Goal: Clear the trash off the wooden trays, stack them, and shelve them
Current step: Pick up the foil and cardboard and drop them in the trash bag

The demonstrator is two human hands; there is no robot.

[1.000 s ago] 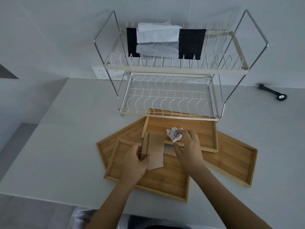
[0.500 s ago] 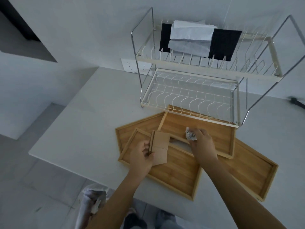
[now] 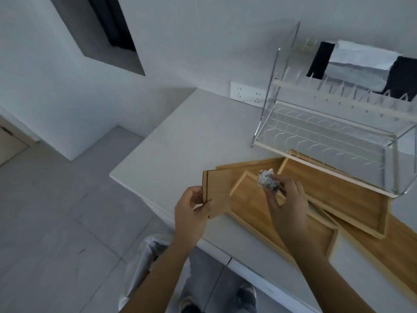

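Note:
Several wooden trays overlap on the white counter: a near one [image 3: 252,208], one under the rack's front [image 3: 338,190], one at the back left [image 3: 252,166] and one at the right [image 3: 394,242]. My left hand [image 3: 191,213] is shut on a folded piece of brown cardboard [image 3: 217,190], held above the counter's left edge. My right hand [image 3: 288,206] pinches a crumpled ball of paper [image 3: 267,181] over the near tray.
A two-tier wire dish rack [image 3: 327,134] stands at the back of the counter [image 3: 191,141], with black and white cloths [image 3: 361,64] on its upper tier. A bin lined with a clear bag [image 3: 144,263] sits on the floor below the counter's edge. A wall socket [image 3: 247,94] is behind.
Both hands have lifted the cardboard and the paper ball off the trays and carried them left. My view has swung left and down, showing the floor and the bin.

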